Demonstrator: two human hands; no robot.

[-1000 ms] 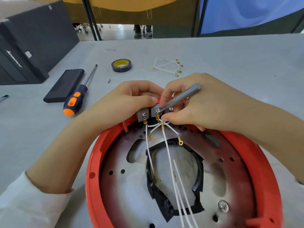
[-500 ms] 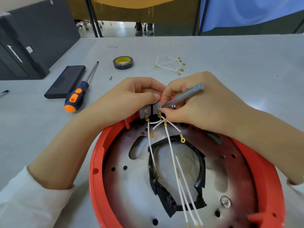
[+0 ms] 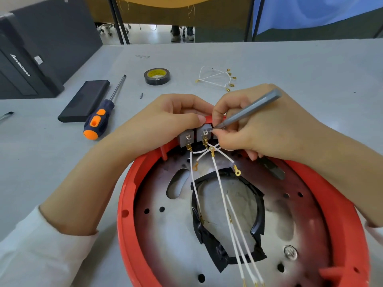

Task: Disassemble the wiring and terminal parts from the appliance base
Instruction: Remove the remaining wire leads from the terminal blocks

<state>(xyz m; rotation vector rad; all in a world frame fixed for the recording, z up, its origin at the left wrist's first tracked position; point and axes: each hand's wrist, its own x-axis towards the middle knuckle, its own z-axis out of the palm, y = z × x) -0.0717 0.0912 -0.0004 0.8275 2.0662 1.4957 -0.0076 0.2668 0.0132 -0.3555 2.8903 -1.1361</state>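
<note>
Little has changed: the right hand (image 3: 259, 129) still grips the small screwdriver (image 3: 248, 109) at the middle terminal (image 3: 205, 133), the left hand (image 3: 165, 119) still steadies the block, screw not yet out.

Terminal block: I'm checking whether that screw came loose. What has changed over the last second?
Nothing visibly changed. The right hand still grips the grey screwdriver with its tip at the terminal block, the left hand still holds the block, and the white wires remain attached.

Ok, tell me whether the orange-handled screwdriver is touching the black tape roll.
Apart. The head view shows bare table between the orange-handled screwdriver and the black tape roll.
</note>
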